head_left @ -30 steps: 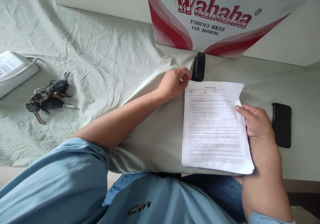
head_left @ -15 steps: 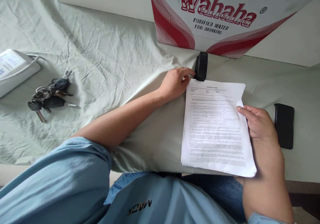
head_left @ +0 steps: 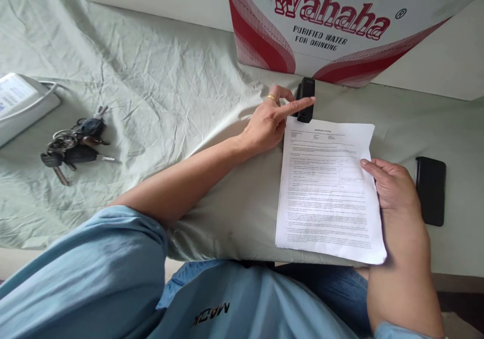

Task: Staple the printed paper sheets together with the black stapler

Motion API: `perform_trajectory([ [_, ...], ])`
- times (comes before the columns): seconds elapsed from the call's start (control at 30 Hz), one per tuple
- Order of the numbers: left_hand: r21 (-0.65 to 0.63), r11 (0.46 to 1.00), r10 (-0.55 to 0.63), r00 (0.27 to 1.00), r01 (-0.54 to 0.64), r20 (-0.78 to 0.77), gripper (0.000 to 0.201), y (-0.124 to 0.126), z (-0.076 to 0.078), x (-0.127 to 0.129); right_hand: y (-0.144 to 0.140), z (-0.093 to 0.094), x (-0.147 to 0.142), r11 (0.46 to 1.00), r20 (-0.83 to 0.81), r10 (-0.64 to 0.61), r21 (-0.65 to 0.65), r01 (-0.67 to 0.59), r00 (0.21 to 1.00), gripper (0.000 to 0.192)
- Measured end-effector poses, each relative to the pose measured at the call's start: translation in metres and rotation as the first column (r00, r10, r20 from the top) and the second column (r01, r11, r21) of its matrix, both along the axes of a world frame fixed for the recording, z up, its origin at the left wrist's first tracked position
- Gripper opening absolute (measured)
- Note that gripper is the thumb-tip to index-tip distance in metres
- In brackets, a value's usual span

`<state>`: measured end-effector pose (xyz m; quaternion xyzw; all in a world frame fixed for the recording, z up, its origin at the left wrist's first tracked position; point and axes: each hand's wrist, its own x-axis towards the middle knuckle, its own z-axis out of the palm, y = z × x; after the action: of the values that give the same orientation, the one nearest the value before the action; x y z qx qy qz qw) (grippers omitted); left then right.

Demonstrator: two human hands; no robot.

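Observation:
A thin stack of printed sheets (head_left: 327, 192) is held in my right hand (head_left: 395, 185), the thumb on top at the right edge and the other fingers beneath. At the stack's top left corner stands a small black stapler (head_left: 307, 88), its lower end against the paper. My left hand (head_left: 266, 119), with a gold ring on one finger, is at the stapler. One finger stretches across its top and another bends against its left side; the thumb is partly hidden. Whether the paper corner lies inside the stapler's jaws I cannot tell.
A black phone (head_left: 431, 191) lies right of my right hand. Behind the stapler stands a large Wahaha water carton (head_left: 264, 36). A bunch of keys (head_left: 81, 152) and a white device with a cord (head_left: 28, 107) lie at the left on the wrinkled green cloth (head_left: 159, 71).
My left hand's finger has reached from beside the stapler to across its top. The sheets and my right hand have shifted very slightly up and right.

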<state>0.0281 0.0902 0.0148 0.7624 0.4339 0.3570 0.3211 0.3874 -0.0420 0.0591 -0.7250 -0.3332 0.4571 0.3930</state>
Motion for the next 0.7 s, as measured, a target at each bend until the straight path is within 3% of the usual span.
perform_trajectory([
  [0.1,-0.046,0.999,-0.003,1.000,0.003,-0.006,0.049,0.000,0.003,0.004,-0.001,-0.003,0.002,0.999,0.016,-0.027,-0.031,0.027,1.000,0.054],
  [0.17,-0.056,0.998,-0.009,0.999,0.007,-0.034,0.044,-0.002,0.003,0.007,0.000,-0.006,0.002,0.999,0.020,-0.029,-0.035,0.030,0.999,0.056],
  [0.33,-0.006,0.999,-0.048,0.993,0.048,-0.104,0.054,-0.004,-0.002,0.009,0.003,-0.012,-0.002,0.999,0.025,-0.003,0.054,0.002,1.000,0.060],
  [0.47,0.014,0.996,-0.087,0.995,0.086,0.054,0.062,0.003,-0.006,0.000,-0.003,-0.002,-0.003,0.990,-0.019,0.114,0.091,-0.112,0.993,0.054],
  [0.57,-0.127,0.992,0.020,0.977,0.007,0.210,0.044,0.010,-0.005,-0.005,-0.010,0.007,-0.001,0.985,-0.040,0.148,0.096,-0.144,0.988,0.053],
  [0.63,-0.245,0.969,0.056,0.956,0.016,0.287,0.031,0.012,-0.002,-0.007,-0.012,0.007,0.000,0.983,-0.036,0.113,0.148,-0.107,0.993,0.050],
  [0.7,-0.325,0.943,0.053,0.933,0.071,0.356,0.050,0.012,0.002,-0.008,-0.010,0.002,0.001,0.972,-0.023,0.041,0.233,-0.034,0.999,0.051],
])
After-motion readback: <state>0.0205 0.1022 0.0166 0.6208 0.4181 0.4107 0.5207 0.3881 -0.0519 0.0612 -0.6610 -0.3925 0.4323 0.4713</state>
